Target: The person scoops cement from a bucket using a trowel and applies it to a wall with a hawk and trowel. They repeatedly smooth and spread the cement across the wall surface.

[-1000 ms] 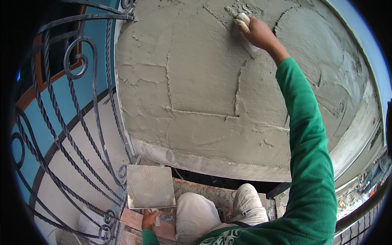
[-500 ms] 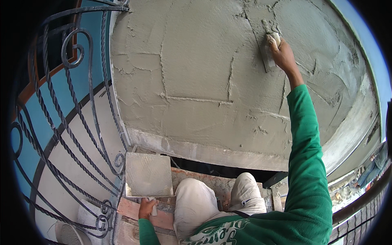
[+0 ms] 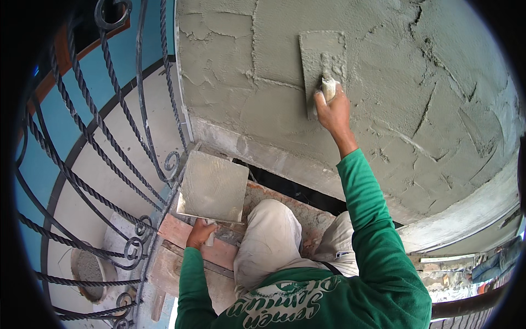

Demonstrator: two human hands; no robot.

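My right hand [image 3: 334, 112] is wrapped around the pale handle of a plastering trowel [image 3: 309, 46]. The blade's broad back faces me and carries lumps of wet mortar beside the handle. It lies against a wall [image 3: 394, 82] coated in grey, still rough plaster with ridges and lines. Low on the left, my left hand [image 3: 198, 234] grips the short handle of a square plasterer's hawk [image 3: 212, 183]. A thin smear of mortar covers the hawk's face, which is tilted toward the wall base.
Along the left runs a twisted iron railing [image 3: 101, 123] with scrolls. A bucket of grey mix [image 3: 90, 271] stands behind its lower bars. Below the plaster is a bare concrete strip [image 3: 263, 151], then a dark gap [image 3: 296, 189]. My knees rest over a brick ledge [image 3: 219, 252].
The trowel has moved left and down across the plaster, its blade now seen broadside. My view has shifted right and turned slightly; the hawk stays low by the railing, slightly rotated.
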